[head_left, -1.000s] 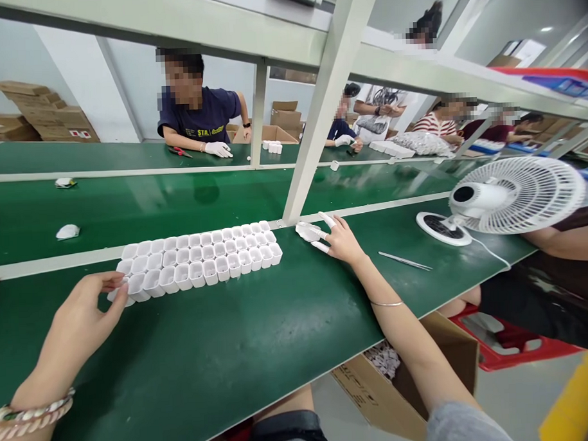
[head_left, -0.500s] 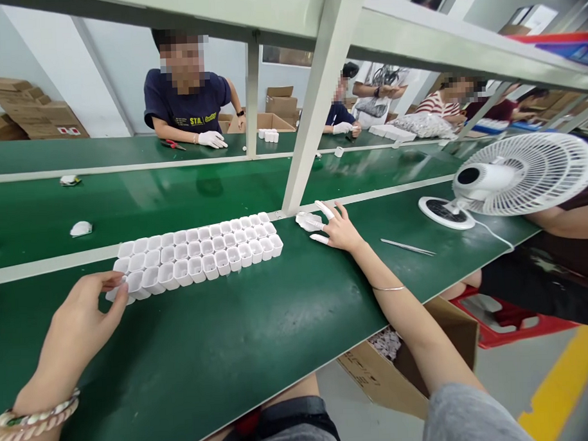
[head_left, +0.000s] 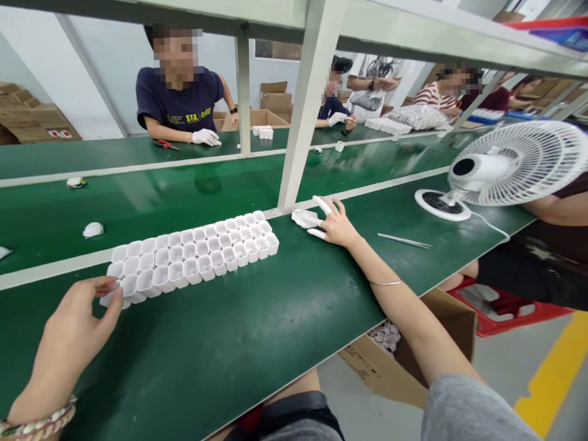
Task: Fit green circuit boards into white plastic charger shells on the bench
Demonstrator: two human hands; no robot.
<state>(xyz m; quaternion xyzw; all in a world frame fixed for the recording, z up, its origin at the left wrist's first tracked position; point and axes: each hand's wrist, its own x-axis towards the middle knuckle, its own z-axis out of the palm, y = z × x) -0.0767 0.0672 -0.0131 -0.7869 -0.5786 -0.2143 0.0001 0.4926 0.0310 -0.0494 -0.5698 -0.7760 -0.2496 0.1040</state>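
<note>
Rows of small white open-topped plastic cups [head_left: 189, 248] stand packed side by side in a long block. At the block's near left corner, my left hand [head_left: 80, 318] has its thumb and fingers closed around an end cup, which they partly hide. Off the block's right end, my right hand [head_left: 340, 225] reaches to a crumpled white piece [head_left: 304, 218], possibly a glove. Its fingers are spread, some wearing white finger covers, and the fingertips are beside or touching that piece; I cannot tell which. Metal tweezers [head_left: 403, 240] lie to the right of that hand.
A white fan [head_left: 485, 172] stands at the right. A slanted post [head_left: 302, 111] rises behind my right hand. White wrapped pieces [head_left: 92, 229] lie on the green belt [head_left: 177, 199]. Co-workers sit across it. Below the table edge is an open cardboard box [head_left: 376, 365].
The view has shifted slightly. White wrapped pieces on the belt have moved right relative to the cups, and another shows more fully at the left. Both my hands keep their places.
</note>
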